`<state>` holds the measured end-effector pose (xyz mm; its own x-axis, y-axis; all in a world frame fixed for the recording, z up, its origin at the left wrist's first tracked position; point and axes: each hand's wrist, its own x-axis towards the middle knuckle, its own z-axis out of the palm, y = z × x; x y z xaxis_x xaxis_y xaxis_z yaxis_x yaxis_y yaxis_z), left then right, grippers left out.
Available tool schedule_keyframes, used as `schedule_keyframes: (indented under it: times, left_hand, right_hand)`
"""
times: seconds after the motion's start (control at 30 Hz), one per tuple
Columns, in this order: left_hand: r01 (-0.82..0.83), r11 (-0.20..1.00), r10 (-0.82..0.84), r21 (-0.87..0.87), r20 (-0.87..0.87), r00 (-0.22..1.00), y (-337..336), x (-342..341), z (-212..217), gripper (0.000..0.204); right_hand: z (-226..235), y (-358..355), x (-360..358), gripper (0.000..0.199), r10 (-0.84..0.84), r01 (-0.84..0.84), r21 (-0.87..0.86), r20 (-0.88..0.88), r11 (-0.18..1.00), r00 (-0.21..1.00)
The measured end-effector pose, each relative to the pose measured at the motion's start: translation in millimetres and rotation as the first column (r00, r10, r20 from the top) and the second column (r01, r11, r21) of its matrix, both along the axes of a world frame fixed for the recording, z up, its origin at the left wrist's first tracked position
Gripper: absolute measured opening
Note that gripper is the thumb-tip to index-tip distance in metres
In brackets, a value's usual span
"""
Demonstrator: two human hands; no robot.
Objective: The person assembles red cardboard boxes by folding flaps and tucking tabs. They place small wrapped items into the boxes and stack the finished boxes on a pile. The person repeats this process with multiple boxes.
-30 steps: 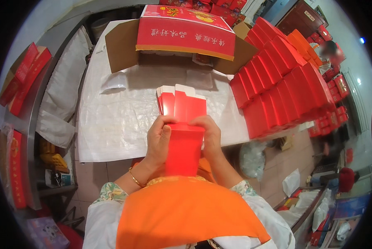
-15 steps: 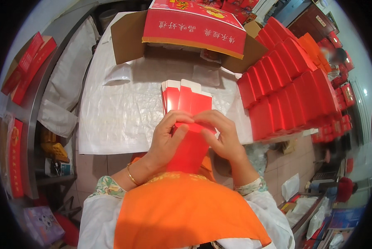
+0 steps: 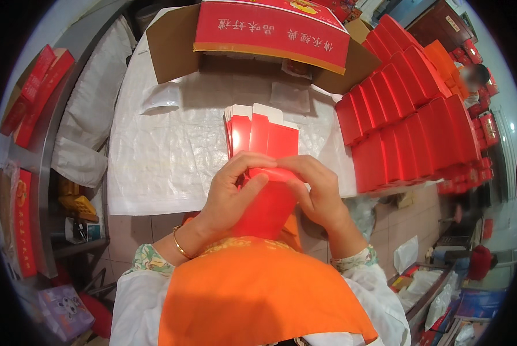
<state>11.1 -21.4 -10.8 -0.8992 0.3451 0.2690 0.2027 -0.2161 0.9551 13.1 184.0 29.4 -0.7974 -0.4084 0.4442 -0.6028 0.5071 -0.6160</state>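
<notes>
Head cam: red box (image 3: 268,210) glossy, plain, creased nr top; L fingers (image 3: 247,159) & R fingers (image 3: 305,166) pinching top edge

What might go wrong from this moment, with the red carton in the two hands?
The left hand and right hand press near the fold of the red carton; uneven pressure might crease it crookedly. In this view, its lower part reaches past the edge of the white-covered table, so a loosened grip might let it drop. The red boxes on the right stand close together; a bump might topple some.
</notes>
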Motion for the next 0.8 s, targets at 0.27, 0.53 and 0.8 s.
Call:
schedule_keyframes:
  times: [0.27, 0.53, 0.8]
  left_hand:
    - [-0.020, 0.997, 0.015, 0.071, 0.067, 0.998, 6, 1, -1, 0.017]
    - [0.002, 0.996, -0.007, 0.088, 0.056, 0.998, 8, 7, -8, 0.047]
    - [0.065, 0.997, -0.065, 0.038, 0.005, 0.998, 3, -1, -11, 0.054]
  right_hand:
    - [18, -2, -3, 0.028, -0.014, 0.023, -0.046, 0.180, 0.999, 0.984]
    - [12, -10, -8, 0.041, 0.078, -0.049, -0.139, 0.210, 0.989, 0.975]
    - [5, -7, -8, 0.044, 0.158, -0.131, -0.139, 0.207, 0.982, 0.966]
